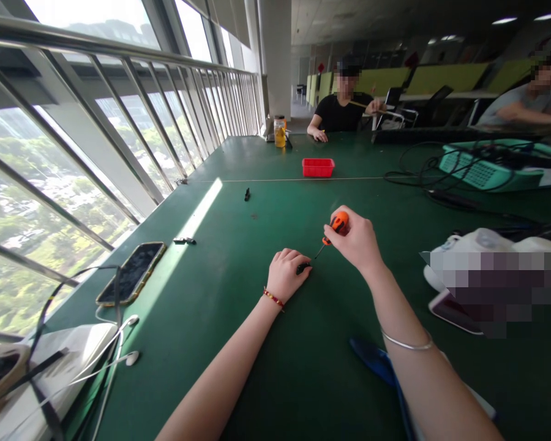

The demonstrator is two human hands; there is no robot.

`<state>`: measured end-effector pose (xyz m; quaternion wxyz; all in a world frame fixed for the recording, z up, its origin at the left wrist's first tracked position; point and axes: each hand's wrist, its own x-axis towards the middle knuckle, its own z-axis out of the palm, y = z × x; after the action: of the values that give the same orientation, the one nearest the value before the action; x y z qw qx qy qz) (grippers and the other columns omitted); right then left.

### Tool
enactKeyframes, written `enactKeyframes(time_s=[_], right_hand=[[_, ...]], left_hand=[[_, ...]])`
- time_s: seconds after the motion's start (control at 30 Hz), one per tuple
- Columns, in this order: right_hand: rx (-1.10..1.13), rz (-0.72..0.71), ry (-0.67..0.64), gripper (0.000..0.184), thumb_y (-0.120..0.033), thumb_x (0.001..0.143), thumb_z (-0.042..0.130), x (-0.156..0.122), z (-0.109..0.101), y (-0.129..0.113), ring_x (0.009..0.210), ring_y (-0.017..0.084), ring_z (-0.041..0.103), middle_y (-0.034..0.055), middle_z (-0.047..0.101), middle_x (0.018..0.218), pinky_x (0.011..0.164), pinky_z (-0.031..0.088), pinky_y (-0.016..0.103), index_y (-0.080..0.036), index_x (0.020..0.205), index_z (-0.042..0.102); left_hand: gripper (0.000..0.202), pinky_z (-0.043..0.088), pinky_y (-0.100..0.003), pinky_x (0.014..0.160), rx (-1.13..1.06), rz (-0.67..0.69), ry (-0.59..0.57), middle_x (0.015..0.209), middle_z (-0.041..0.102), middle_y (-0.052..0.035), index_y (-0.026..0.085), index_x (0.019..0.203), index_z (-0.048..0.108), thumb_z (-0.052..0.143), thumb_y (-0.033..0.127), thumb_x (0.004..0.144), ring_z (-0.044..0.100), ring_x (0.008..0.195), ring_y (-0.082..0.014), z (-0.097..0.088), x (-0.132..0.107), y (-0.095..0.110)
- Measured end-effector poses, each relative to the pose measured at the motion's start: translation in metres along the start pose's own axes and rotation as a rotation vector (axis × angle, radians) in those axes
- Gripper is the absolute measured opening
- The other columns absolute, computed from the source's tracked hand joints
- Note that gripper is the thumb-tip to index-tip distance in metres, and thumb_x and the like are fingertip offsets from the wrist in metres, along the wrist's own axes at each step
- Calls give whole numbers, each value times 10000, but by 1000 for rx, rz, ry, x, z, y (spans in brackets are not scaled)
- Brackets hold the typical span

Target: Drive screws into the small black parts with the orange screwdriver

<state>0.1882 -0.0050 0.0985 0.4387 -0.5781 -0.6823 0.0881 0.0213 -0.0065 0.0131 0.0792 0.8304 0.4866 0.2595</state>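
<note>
My left hand point(288, 274) rests on the green table, its fingers closed on a small black part point(303, 267) at the tabletop. What kind of part it is cannot be made out. In my right hand point(356, 239) is a screwdriver point(340, 222) with an orange and black handle, gripped from above. Its thin shaft slants down to the left, with the tip close to the black part; whether they touch is unclear. Farther off, another small black piece point(247, 194) lies alone. More black pieces point(184, 241) lie in the sunlit strip on the left.
A red tray point(318, 167) stands ahead. A phone point(132, 274) and white earphones point(131, 358) lie left beside the railing point(119, 64). A teal basket point(482, 168) with cables is far right. A blue strap point(371, 357) lies by my right forearm. Another person point(346, 110) sits across the table.
</note>
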Motion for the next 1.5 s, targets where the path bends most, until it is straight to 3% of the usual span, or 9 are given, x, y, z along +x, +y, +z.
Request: enactKeyframes(time_s=[0.53,1.17,1.4,1.5], right_hand=[[-41,-30,-47,271,-445,789,504,1,4,-1,458,110,391,-48,425,497,478,279,231,-225,643,443],[46,2,-58,235,-411,772,505,2,0,1,492,111,427,-34,464,531,513,319,226,-214,649,464],[-141,151,115,287,-406,773,472,2,-1,5,492,116,402,-31,418,501,487,265,237,-214,574,396],[-147,213,98,322,-372,759,473,3,-5,9,473,110,383,-33,371,473,479,275,239,-214,526,315]], left_hand=[[120,459,-315,801,-41,37,26,872,672,-7,245,843,710,594,241,811,542,860,-173,4,-1,-8],[90,452,-318,798,-57,0,12,855,671,-2,223,857,673,615,232,790,551,854,-180,1,2,-5],[213,469,-321,814,-164,-18,7,855,664,-5,199,973,634,619,174,761,563,859,-180,3,3,-7],[243,471,-327,831,-216,-25,-4,866,664,-3,205,991,623,620,158,753,568,873,-180,4,4,-11]])
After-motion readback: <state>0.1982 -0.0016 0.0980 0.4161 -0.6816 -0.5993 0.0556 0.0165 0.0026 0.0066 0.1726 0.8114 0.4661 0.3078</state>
